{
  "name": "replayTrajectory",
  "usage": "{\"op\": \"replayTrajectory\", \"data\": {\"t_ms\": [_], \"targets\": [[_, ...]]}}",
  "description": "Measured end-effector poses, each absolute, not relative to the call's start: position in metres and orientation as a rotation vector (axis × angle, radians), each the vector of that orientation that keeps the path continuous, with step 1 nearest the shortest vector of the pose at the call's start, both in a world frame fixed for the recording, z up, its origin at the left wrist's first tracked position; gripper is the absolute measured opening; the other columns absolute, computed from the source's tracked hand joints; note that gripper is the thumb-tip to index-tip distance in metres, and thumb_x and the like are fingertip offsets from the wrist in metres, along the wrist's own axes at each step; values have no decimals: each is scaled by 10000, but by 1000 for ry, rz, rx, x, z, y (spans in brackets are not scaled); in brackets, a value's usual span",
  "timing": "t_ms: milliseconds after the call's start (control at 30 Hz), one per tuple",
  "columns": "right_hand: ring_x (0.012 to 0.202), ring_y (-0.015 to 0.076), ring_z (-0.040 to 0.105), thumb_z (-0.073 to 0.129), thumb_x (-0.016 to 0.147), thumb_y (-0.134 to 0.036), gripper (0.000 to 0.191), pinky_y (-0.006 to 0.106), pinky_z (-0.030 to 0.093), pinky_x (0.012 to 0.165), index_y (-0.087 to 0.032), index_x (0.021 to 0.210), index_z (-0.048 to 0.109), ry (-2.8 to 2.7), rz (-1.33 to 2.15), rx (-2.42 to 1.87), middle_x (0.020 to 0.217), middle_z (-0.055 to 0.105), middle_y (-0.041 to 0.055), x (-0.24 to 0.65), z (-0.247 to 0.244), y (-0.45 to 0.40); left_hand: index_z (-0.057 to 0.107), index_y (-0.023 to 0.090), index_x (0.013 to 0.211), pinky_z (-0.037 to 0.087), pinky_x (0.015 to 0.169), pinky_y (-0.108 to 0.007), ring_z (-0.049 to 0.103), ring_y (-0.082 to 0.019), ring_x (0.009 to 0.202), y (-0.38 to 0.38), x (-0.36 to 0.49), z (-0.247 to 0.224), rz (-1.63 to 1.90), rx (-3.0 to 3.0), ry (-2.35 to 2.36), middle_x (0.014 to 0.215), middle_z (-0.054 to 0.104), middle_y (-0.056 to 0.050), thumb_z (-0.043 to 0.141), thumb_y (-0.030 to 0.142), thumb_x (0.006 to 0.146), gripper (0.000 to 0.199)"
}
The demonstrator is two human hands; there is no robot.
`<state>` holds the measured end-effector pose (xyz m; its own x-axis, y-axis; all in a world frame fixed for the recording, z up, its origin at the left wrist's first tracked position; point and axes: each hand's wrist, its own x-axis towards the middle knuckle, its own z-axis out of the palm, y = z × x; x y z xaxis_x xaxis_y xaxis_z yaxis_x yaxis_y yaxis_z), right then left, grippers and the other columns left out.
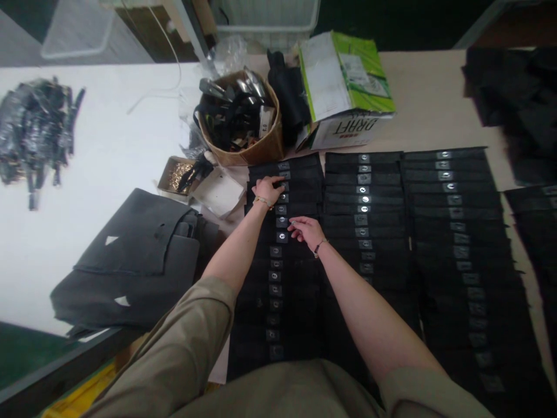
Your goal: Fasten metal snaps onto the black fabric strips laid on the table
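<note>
Black fabric pieces (300, 200) overlap in a column in front of me, each with a small dark tab bearing a pale round mark. My left hand (267, 190) rests on the upper part of this column, fingers spread and stretched to the right, touching the tabs. Lower and to the right, my right hand (308, 231) is closed in a pinch beside a tab (282, 221). A small shiny piece (293, 223) shows at its fingertips; its exact kind is too small to make out. Two more columns of black pieces (387, 226) lie to the right.
Behind the column stand a cardboard box (248, 155) of metal tools and straps and a green-white carton (339, 75). A small box of gold-coloured parts (178, 174) and a white tray (220, 191) sit left. Folded dark cloth (130, 261) lies nearer. Bagged black pieces (37, 128) lie far left.
</note>
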<state>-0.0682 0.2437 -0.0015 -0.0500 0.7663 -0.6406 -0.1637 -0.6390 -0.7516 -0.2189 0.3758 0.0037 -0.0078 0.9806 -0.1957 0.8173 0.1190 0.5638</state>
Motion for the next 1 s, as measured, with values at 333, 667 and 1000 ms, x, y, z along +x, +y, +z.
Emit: {"op": "replayTrajectory", "data": {"t_ms": [333, 667, 1000], "targets": [[422, 44, 527, 709, 839, -227, 122, 144, 329, 345, -123, 821, 647, -666, 1755, -1534, 668, 685, 10, -67, -8, 243, 754, 322, 1145, 391, 1065, -397, 611, -228, 1165, 331, -246, 15, 352, 2202, 986, 1205, 733, -8, 695, 298, 827, 324], [421, 36, 486, 734, 802, -371, 256, 143, 306, 349, -130, 844, 655, -614, 1753, -1507, 620, 635, -16, -64, -10, 245, 780, 317, 1036, 420, 971, -379, 627, -225, 1071, 341, -228, 11, 291, 2269, 1153, 1081, 765, -15, 666, 378, 899, 188], [413, 50, 500, 727, 781, -349, 238, 152, 308, 339, -128, 848, 668, -597, 1754, -1520, 615, 647, -4, -66, -8, 245, 761, 328, 1132, 413, 969, -451, 560, -309, 1174, 410, -217, -3, 433, 1909, 1820, 1202, 710, -52, 659, 386, 891, 268]]}}
